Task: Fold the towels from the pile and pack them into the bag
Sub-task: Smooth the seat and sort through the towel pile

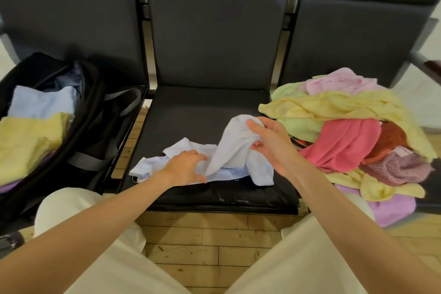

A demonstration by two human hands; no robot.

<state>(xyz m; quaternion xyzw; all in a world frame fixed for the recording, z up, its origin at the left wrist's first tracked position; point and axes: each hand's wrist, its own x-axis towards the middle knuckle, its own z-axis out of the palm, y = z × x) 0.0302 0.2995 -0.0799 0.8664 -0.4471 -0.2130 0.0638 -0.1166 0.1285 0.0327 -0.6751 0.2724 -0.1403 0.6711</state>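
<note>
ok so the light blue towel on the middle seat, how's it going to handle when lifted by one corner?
Likely floppy: where the right hand pinches the light blue towel, the cloth drapes straight down in soft folds. Probably light, since a fingertip grip raises that part. It may drag and bunch rather than slide; the left hand rests flat on its rumpled lower part.

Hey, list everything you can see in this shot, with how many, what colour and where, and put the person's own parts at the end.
Seats: three, black padded, in a row ahead.
Bag: one, black, open on the left seat.
Folded towels: at least three, pale blue, yellow, purple, in the bag.
Light blue towel: one, crumpled, partly lifted, on the middle seat.
Towel pile: many; yellow, pink, green, red, purple, orange; on the right seat.
Floor: wooden boards, below the seats.
Legs: two, cream trousers, at the bottom.
Left hand: fingers spread, pressing the blue towel down.
Right hand: pinching a raised fold of that towel.
</note>
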